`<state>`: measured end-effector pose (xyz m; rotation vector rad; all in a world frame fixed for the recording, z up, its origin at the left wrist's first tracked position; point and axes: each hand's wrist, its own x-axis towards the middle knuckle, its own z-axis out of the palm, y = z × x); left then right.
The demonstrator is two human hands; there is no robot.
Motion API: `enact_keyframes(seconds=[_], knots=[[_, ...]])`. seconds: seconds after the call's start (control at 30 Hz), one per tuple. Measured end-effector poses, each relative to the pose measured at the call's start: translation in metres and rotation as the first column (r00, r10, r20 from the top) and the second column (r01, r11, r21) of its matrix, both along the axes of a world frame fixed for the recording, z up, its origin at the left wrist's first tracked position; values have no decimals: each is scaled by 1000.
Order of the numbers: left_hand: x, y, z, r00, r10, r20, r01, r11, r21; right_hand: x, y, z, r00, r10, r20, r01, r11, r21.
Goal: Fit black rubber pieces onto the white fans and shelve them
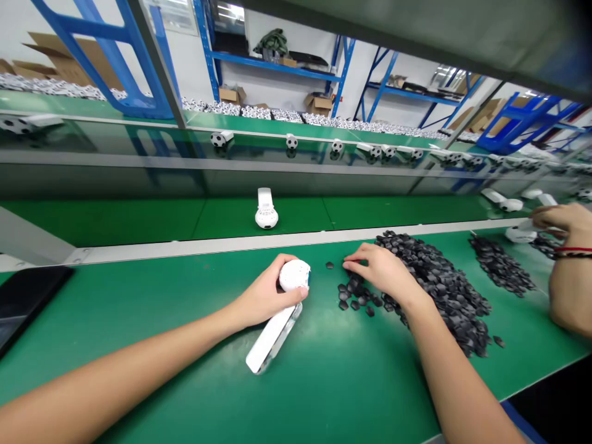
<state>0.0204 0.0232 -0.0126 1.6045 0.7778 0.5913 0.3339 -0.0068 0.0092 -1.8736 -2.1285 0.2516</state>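
Observation:
My left hand point(271, 296) is closed around a white plastic device with a ball-shaped head point(293, 275) and a flat handle point(271, 342). The handle slants down toward me, just over the green table. My right hand point(382, 271) reaches to the near-left edge of a large heap of small black plastic pieces point(439, 283). Its thumb and fingertips are brought together; whatever is between them is too small to make out. Several loose black pieces point(356, 296) lie beneath and beside those fingers, and one single piece point(329, 265) lies a little to their left.
Beyond the white rail point(222, 242), a white device point(266, 209) lies on a green conveyor belt point(139, 222). Another person's hand point(564, 219) works at the right, near a smaller black heap point(502, 265). A black flat panel point(32, 296) is at left. Black-and-white balls line a shelf behind.

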Motion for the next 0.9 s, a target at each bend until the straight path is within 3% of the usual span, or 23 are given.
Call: enact_keyframes(seconds=[0.17, 0.37, 0.47, 0.6, 0.7, 0.8, 0.9], knots=[[-1, -2, 2, 1000, -25, 15, 26, 999, -31, -7, -2, -1, 998, 40, 38, -39, 999, -23], [-1, -1, 3, 998, -11, 54, 15, 997, -74, -18, -1, -2, 976, -12, -219, 4, 999, -39], [-1, -1, 3, 998, 13, 66, -7, 996, -88, -35, -3, 1, 894, -72, -443, 21, 993, -118], [1, 0, 3, 994, 52, 95, -42, 993, -108, -61, -12, 4, 674, -141, -725, -53, 970, -238], [3, 1, 3, 985, 120, 124, -105, 987, -125, -76, -22, 6, 545, -189, -817, -97, 954, -285], [4, 1, 4, 974, 169, 150, -141, 973, -181, -89, -29, 6, 497, -225, -838, -95, 946, -310], [4, -1, 7, 982, 159, 102, -138, 973, -183, -100, -31, 3, 550, -167, -818, -85, 964, -253]])
